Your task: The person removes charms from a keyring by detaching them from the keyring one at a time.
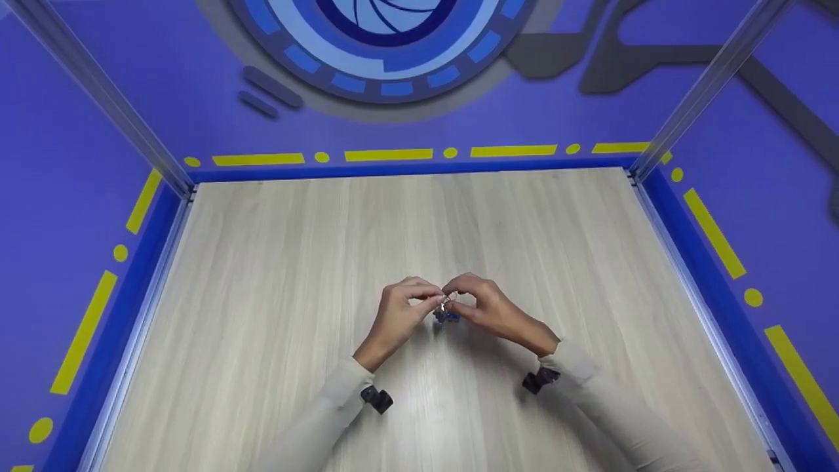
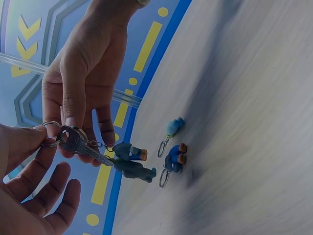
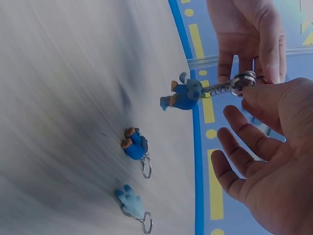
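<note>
My left hand (image 1: 403,309) and right hand (image 1: 491,307) meet over the table, fingertips close together. In the left wrist view, left thumb and forefinger pinch a metal key ring (image 2: 51,123). My right thumb and fingers grip the ring cluster by the head of a silver key (image 2: 74,143). Two small figurine keychains, a grey-blue one with an orange-brown part (image 2: 128,152) and a grey-green one (image 2: 134,170), dangle beside the key. The right wrist view shows a hanging blue elephant-like figurine (image 3: 185,94), its chain leading to the rings (image 3: 243,84) at my right fingertips.
Two more figurine keychains, one dark blue with orange-brown parts (image 3: 134,145) and one light blue (image 3: 130,201), lie on the pale wooden table (image 1: 295,262), each with its ring. Blue panels (image 1: 98,164) with yellow marks and metal posts enclose the table's back and sides.
</note>
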`<state>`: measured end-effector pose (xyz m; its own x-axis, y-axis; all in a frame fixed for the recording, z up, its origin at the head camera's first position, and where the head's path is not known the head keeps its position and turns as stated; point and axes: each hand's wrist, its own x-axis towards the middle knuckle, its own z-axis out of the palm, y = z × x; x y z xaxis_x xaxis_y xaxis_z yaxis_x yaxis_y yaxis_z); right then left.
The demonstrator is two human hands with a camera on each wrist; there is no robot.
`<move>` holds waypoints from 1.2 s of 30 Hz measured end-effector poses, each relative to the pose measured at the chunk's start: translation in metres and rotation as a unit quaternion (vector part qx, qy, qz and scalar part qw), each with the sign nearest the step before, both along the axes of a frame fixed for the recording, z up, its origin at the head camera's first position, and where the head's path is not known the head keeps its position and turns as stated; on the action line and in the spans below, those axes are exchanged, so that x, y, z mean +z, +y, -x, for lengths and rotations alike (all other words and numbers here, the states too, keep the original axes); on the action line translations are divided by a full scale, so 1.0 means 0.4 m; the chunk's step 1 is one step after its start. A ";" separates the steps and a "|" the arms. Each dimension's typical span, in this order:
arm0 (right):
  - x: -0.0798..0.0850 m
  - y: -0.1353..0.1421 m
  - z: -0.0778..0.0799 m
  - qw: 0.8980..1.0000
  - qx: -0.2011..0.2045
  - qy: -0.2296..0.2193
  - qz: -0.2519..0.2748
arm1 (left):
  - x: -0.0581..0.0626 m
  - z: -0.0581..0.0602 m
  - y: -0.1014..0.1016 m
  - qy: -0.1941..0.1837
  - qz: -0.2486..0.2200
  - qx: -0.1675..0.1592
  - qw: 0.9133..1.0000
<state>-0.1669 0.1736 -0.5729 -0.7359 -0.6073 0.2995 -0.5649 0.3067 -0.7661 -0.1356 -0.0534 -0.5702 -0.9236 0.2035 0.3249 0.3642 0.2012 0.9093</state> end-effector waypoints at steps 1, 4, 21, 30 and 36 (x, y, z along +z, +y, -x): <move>-0.002 -0.002 -0.001 1.000 0.000 0.000 0.001 | 0.000 -0.001 0.000 0.000 0.000 0.000 1.000; -0.009 -0.008 -0.004 1.000 0.002 -0.002 0.010 | -0.001 -0.002 0.000 0.003 -0.002 -0.001 1.000; -0.015 0.001 -0.012 0.998 -0.031 -0.047 0.036 | 0.001 -0.002 -0.012 0.012 0.017 0.004 1.000; -0.005 0.008 -0.025 0.997 -0.051 -0.051 0.032 | -0.002 -0.002 -0.016 -0.002 0.009 0.024 1.000; -0.003 0.011 -0.030 0.996 -0.051 -0.046 0.048 | -0.003 -0.005 -0.015 -0.009 0.014 0.041 0.999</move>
